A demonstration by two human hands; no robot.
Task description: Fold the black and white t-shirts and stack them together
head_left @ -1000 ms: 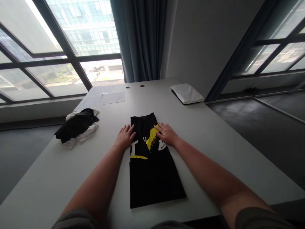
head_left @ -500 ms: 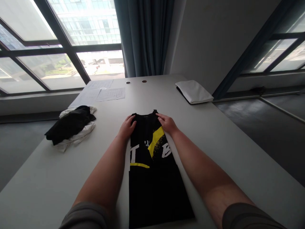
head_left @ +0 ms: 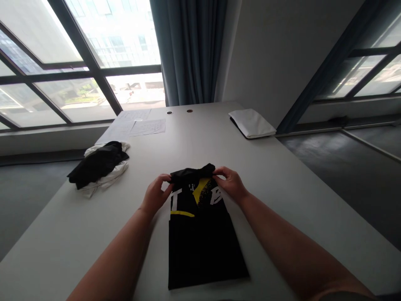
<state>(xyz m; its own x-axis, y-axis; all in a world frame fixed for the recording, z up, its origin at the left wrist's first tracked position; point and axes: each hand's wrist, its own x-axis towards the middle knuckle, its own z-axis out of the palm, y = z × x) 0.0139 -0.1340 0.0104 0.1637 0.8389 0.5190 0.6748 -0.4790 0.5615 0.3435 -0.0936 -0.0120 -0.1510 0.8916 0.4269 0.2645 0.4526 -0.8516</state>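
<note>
While the left hand and right hand pinch its top edge, the black T-shirt lies folded narrow on the counter.
Its collar end is turned over and its lower length lies flat and unfolded; beyond, a heap of clothes sits left, with papers and a white folded cloth farther off.

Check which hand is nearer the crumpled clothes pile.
Left. The left hand is right of the clothes pile, with the table between them; the right hand is farther right, across the black T-shirt.
</note>
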